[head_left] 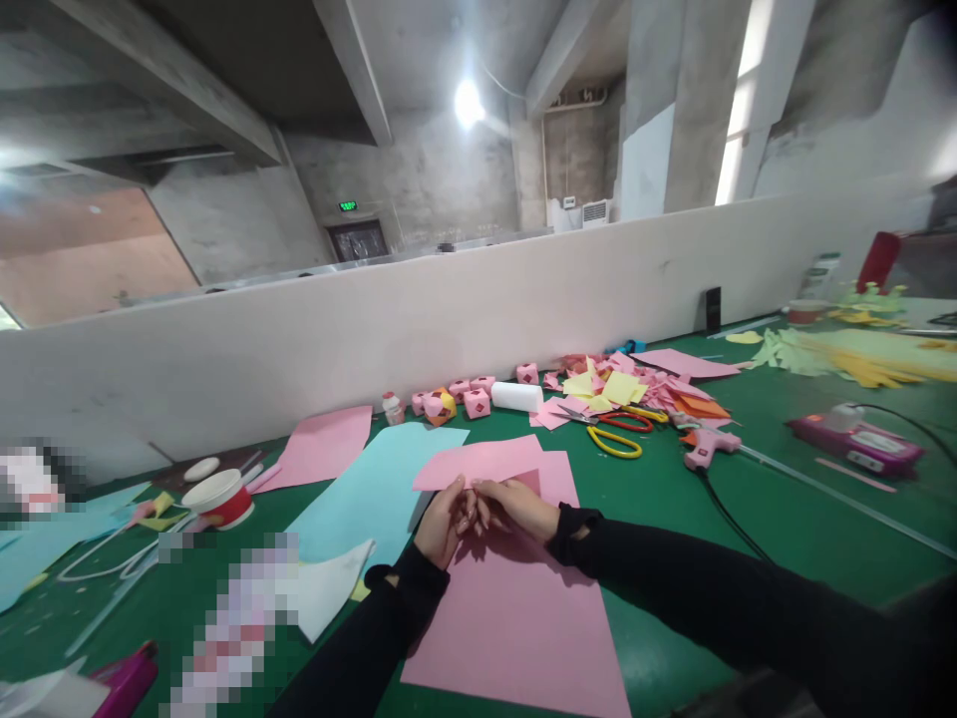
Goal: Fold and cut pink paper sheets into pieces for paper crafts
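Both hands pinch the near edge of a pink sheet of paper (482,459), thumbs on top and fingers curled below. My left hand (445,524) is closed near the middle of that edge. Close beside it, my right hand (523,511) is closed on the same edge. Beneath them a larger pink sheet (512,638) lies flat on the green table. A light blue sheet (374,479) lies to the left, partly under the held paper.
Scissors with yellow and red handles (617,442), a pink glue gun (710,447), paper scraps (620,384) and a white roll (517,397) lie beyond my hands. Several pink folded shapes (477,402) line the partition (449,339). A paper cup (219,499) stands left.
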`<state>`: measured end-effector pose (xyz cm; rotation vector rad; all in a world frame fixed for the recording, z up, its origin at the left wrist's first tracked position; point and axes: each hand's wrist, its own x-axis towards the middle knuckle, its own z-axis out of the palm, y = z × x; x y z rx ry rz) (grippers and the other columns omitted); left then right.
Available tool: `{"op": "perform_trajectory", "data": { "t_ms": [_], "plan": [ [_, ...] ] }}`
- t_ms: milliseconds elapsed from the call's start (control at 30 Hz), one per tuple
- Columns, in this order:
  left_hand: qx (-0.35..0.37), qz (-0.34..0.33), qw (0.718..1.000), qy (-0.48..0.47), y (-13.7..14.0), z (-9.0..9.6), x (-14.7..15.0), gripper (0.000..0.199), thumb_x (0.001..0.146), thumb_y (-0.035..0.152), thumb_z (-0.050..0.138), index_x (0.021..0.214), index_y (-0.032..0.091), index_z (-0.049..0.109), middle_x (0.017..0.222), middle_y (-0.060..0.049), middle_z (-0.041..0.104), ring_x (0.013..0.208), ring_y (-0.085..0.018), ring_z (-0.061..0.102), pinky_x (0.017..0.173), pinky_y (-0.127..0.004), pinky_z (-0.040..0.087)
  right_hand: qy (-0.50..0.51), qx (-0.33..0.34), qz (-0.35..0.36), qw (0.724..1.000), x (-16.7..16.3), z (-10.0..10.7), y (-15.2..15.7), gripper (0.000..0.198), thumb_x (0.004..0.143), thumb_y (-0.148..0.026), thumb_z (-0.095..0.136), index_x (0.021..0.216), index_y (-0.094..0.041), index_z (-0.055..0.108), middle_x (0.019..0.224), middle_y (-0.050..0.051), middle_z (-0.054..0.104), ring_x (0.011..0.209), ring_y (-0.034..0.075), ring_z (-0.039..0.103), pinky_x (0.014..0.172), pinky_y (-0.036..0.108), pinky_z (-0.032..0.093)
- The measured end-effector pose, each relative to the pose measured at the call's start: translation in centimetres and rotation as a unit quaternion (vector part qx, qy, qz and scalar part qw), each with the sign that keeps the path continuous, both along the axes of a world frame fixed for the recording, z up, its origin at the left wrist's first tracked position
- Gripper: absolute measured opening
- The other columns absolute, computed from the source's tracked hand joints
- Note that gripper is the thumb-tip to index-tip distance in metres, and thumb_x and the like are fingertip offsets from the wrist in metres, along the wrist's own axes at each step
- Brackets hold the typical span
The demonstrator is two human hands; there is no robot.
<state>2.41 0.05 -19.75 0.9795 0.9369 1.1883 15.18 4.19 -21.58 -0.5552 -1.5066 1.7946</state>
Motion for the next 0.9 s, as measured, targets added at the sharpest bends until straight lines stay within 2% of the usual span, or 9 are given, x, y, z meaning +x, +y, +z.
{"op": "perform_trajectory", "data": {
  "t_ms": [233, 300, 400, 467, 633, 767, 900],
  "plan": [
    [0.000, 0.006, 0.999, -0.034, 0.01, 0.47, 0.02, 0.060, 0.082, 0.064, 0.049, 0.043, 0.019, 0.046, 0.035, 0.004, 0.032, 0.038, -0.012, 0.045, 0.049, -0.025, 0.041, 0.004, -0.041, -0.039, 0.998, 0.49, 0.05, 0.31, 0.054, 0.088, -0.042, 0.041, 0.042, -0.016, 0.051, 0.032, -0.002, 0.039, 0.032, 0.007, 0.033, 0.038, 0.022, 0.021],
    [0.007, 0.008, 1.000, -0.020, -0.09, 0.40, 0.00, 0.058, 0.081, 0.064, 0.051, 0.044, 0.019, 0.047, 0.035, 0.004, 0.034, 0.038, -0.012, 0.046, 0.049, -0.025, 0.040, -0.001, -0.038, -0.039, 0.998, 0.50, 0.22, 0.24, 0.057, 0.088, -0.047, 0.042, 0.042, -0.016, 0.052, 0.032, -0.001, 0.041, 0.031, 0.007, 0.034, 0.037, 0.022, 0.020],
    [0.014, -0.002, 1.000, 0.017, -0.22, 0.11, 0.01, 0.056, 0.078, 0.063, 0.055, 0.046, 0.018, 0.049, 0.042, -0.001, 0.049, 0.038, -0.011, 0.046, 0.044, -0.024, 0.036, -0.014, -0.014, -0.034, 0.999, 0.38, 0.44, 0.08, 0.061, 0.087, -0.056, 0.046, 0.043, -0.015, 0.053, 0.035, 0.000, 0.044, 0.032, 0.007, 0.035, 0.037, 0.022, 0.020],
    [0.014, -0.009, 1.000, 0.027, -0.26, -0.04, 0.04, 0.057, 0.078, 0.064, 0.054, 0.045, 0.017, 0.049, 0.045, -0.003, 0.054, 0.036, -0.010, 0.044, 0.041, -0.023, 0.034, -0.016, -0.003, -0.026, 1.000, 0.29, 0.45, 0.04, 0.062, 0.086, -0.059, 0.046, 0.043, -0.015, 0.053, 0.035, 0.000, 0.044, 0.033, 0.007, 0.034, 0.037, 0.022, 0.019],
    [0.010, -0.007, 1.000, 0.020, -0.18, 0.08, 0.15, 0.060, 0.080, 0.065, 0.050, 0.043, 0.017, 0.047, 0.043, -0.004, 0.052, 0.037, -0.010, 0.046, 0.041, -0.023, 0.036, -0.004, -0.011, -0.003, 1.000, 0.26, 0.11, 0.17, 0.065, 0.086, -0.061, 0.043, 0.043, -0.014, 0.056, 0.033, -0.001, 0.040, 0.032, 0.007, 0.034, 0.038, 0.023, 0.019],
    [0.016, -0.007, 1.000, 0.002, -0.10, 0.26, 0.29, 0.061, 0.080, 0.066, 0.048, 0.042, 0.018, 0.046, 0.036, 0.000, 0.041, 0.036, -0.011, 0.046, 0.042, -0.023, 0.037, 0.003, -0.022, -0.026, 0.999, 0.26, 0.18, 0.05, 0.066, 0.087, -0.062, 0.041, 0.044, -0.014, 0.058, 0.033, -0.001, 0.041, 0.032, 0.008, 0.035, 0.039, 0.023, 0.021],
    [0.021, 0.000, 1.000, -0.007, 0.00, 0.22, 0.29, 0.060, 0.080, 0.065, 0.049, 0.043, 0.018, 0.047, 0.040, -0.001, 0.046, 0.037, -0.011, 0.045, 0.041, -0.023, 0.036, 0.034, -0.044, -0.035, 0.998, 0.28, 0.19, 0.00, 0.065, 0.086, -0.060, 0.043, 0.042, -0.014, 0.057, 0.034, 0.000, 0.043, 0.034, 0.008, 0.036, 0.040, 0.023, 0.023]
  ]
}}
